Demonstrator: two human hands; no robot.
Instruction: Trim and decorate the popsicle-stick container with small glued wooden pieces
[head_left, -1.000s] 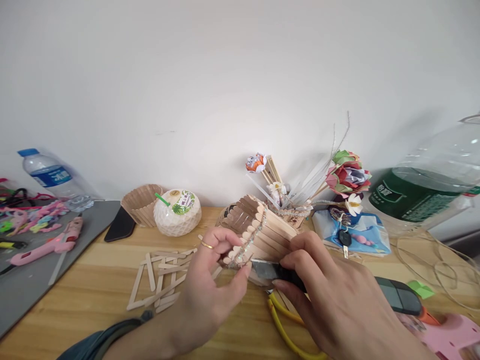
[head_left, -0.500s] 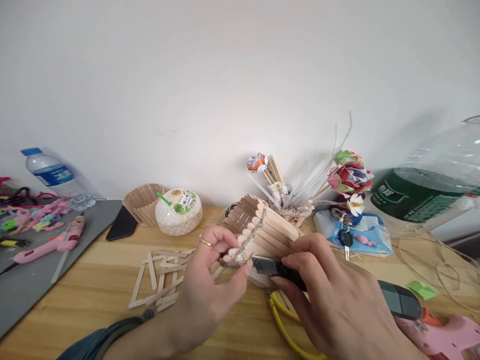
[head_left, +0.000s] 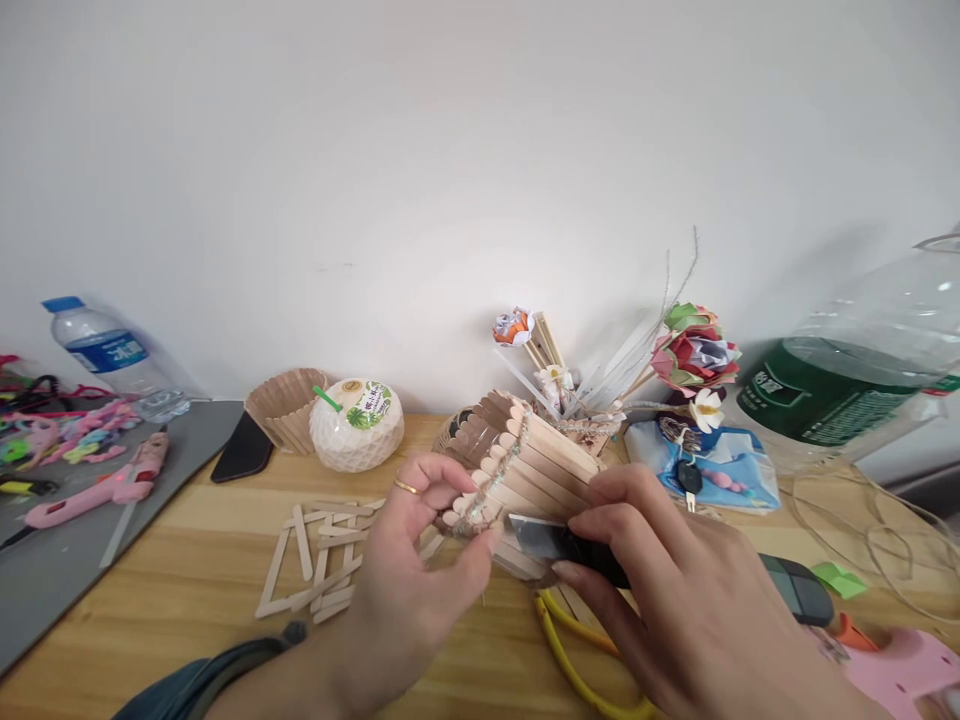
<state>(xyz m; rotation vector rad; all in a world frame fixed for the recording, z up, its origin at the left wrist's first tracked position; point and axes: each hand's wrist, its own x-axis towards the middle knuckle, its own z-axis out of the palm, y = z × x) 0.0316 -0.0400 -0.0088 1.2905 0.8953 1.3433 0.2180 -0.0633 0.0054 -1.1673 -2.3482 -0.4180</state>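
Note:
A basket made of craft sticks (head_left: 551, 462) lies tilted on the wooden table, its scalloped rim toward the left. Round that rim runs a glittery cord (head_left: 511, 452). My left hand (head_left: 424, 585) pinches the lower edge of the rim and the cord between thumb and fingers. In my right hand (head_left: 667, 590) is a utility knife (head_left: 534, 535), its blade pointing left alongside the basket, a short way from the left thumb. The knife's dark handle passes behind the right hand and shows again beyond it. Loose craft sticks (head_left: 322, 560) lie left of the basket.
Behind stand a white coconut drink (head_left: 358, 428), a second stick basket (head_left: 281, 410) and paper flowers (head_left: 694, 350). A pink glue gun (head_left: 112, 490) lies left on a grey mat; a large bottle (head_left: 810, 390) is at right. Yellow-handled scissors (head_left: 559, 650) lie below the right hand.
My right hand has drawn the knife slightly right, so its blade tip is farther from the left thumb and rim. My left hand keeps its pinch on the rim.

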